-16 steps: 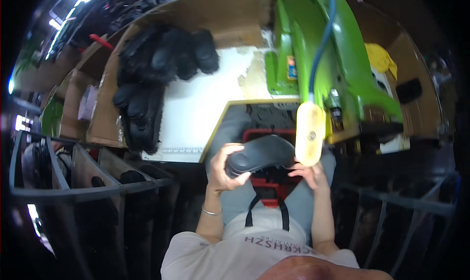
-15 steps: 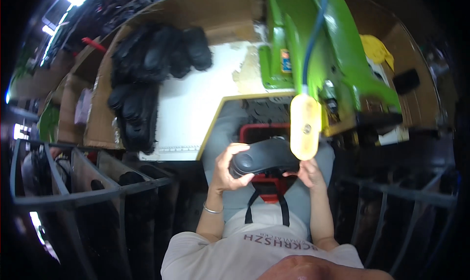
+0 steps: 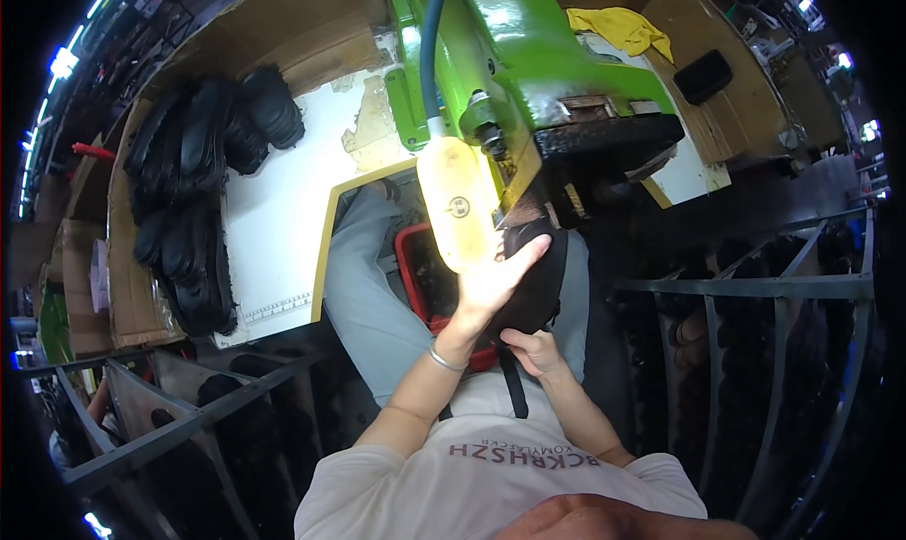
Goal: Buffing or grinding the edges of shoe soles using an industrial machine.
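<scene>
A black shoe (image 3: 540,281) is gripped between my two hands at the edge of the green machine (image 3: 528,40). Its far end is up against the machine's working head (image 3: 519,210); whether it touches is hard to see. My left hand (image 3: 486,285) is closed on the left side of the shoe, thumb lying over it, fingers partly hidden behind a yellow lamp (image 3: 453,182). Lower down, my right hand (image 3: 533,349) pinches the shoe's near end between thumb and fingers.
Black shoes (image 3: 193,144) lie piled on the white tabletop (image 3: 269,229) at left, inside cardboard walls (image 3: 264,35). A red bin (image 3: 408,276) stands between my knees. Metal racks (image 3: 189,417) flank me on both sides. Yellow cloth (image 3: 623,31) hangs at far right.
The shoe has gone from lying crosswise over my lap to pointing away from me, up at the machine head. Both hands moved with it, and my view has shifted right.
</scene>
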A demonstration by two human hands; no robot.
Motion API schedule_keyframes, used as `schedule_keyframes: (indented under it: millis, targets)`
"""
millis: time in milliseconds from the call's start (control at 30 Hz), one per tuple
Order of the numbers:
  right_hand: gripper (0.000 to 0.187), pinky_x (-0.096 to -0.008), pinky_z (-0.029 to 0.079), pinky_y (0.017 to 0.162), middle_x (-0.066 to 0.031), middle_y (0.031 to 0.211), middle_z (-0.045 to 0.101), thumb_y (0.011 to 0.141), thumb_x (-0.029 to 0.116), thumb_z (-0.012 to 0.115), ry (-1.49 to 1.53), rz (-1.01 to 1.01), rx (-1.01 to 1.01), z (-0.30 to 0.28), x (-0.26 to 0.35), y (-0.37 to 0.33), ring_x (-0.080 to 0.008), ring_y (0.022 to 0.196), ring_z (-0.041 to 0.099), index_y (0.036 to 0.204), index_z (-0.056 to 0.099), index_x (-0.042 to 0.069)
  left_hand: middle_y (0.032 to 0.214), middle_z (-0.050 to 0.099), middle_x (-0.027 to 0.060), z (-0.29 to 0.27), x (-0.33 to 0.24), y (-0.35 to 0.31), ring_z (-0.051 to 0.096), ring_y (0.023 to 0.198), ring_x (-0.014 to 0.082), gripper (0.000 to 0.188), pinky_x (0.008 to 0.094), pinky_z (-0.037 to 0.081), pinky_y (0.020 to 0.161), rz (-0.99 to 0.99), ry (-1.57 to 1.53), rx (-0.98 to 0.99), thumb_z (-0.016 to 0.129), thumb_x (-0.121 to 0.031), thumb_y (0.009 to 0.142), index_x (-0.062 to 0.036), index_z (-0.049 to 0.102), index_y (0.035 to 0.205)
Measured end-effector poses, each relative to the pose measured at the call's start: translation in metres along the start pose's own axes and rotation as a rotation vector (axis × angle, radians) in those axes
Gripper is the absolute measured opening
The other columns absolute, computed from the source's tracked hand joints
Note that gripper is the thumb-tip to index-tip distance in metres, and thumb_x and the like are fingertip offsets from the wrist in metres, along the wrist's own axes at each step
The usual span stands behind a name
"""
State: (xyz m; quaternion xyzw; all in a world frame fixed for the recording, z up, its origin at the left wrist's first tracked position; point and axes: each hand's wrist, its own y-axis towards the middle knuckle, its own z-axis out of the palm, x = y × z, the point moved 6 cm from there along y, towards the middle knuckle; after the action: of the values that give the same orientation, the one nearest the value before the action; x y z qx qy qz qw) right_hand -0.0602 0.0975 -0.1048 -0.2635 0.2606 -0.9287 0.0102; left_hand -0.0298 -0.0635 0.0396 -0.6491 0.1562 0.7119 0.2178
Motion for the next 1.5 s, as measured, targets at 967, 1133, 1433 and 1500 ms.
schedule_keyframes:
  millis: [967, 1133, 1433, 1500]
  targets:
    - [0.045, -0.0274, 0.046, 0.083, -0.0059, 0.103, 0.058, 0.068, -0.006, 0.064, -0.265, -0.602, -0.011, 0.084, 0.148, 0.034, -0.0137, 0.091, 0.056, 0.112, 0.053, 0.003, 0.085, 0.065, 0.0074, -0.111, 0.016, -0.042, 0.060, 0.074, 0.0112, 0.019, 0.0231, 0.048, 0.070, -0.005, -0.270, -0.192, 0.067, 0.004, 0.075, 0.0064, 0.061, 0.093]
    - [0.039, -0.0236, 0.047, 0.074, -0.0025, 0.089, 0.062, 0.065, -0.006, 0.068, -0.387, -0.634, 0.008, 0.119, 0.145, 0.036, -0.0099, 0.079, 0.058, 0.102, 0.060, 0.001, 0.083, 0.065, 0.0059, -0.130, 0.042, -0.062, 0.059, 0.073, 0.0089, 0.018, 0.0217, 0.048, 0.068, -0.110, -0.180, 0.021, 0.069, 0.001, 0.076, 0.0069, 0.061, 0.091]
    - [0.028, -0.0231, 0.046, 0.073, -0.0030, 0.087, 0.060, 0.070, -0.003, 0.066, -0.300, -0.710, -0.091, 0.097, 0.165, 0.026, -0.0099, 0.077, 0.057, 0.096, 0.058, 0.001, 0.075, 0.062, 0.0021, -0.052, -0.023, -0.014, 0.056, 0.068, 0.0115, 0.023, 0.0245, 0.046, 0.067, -0.035, 0.463, 0.283, 0.076, -0.015, 0.073, -0.0032, 0.065, 0.090]
    - [0.027, -0.0230, 0.046, 0.073, -0.0028, 0.086, 0.060, 0.071, -0.003, 0.065, -0.265, -0.747, -0.112, 0.090, 0.169, 0.023, -0.0097, 0.076, 0.056, 0.096, 0.057, 0.002, 0.074, 0.061, 0.0017, -0.050, -0.027, -0.010, 0.056, 0.068, 0.0115, 0.022, 0.0246, 0.046, 0.065, 0.109, 0.487, 0.256, 0.076, -0.016, 0.073, -0.0036, 0.065, 0.088]
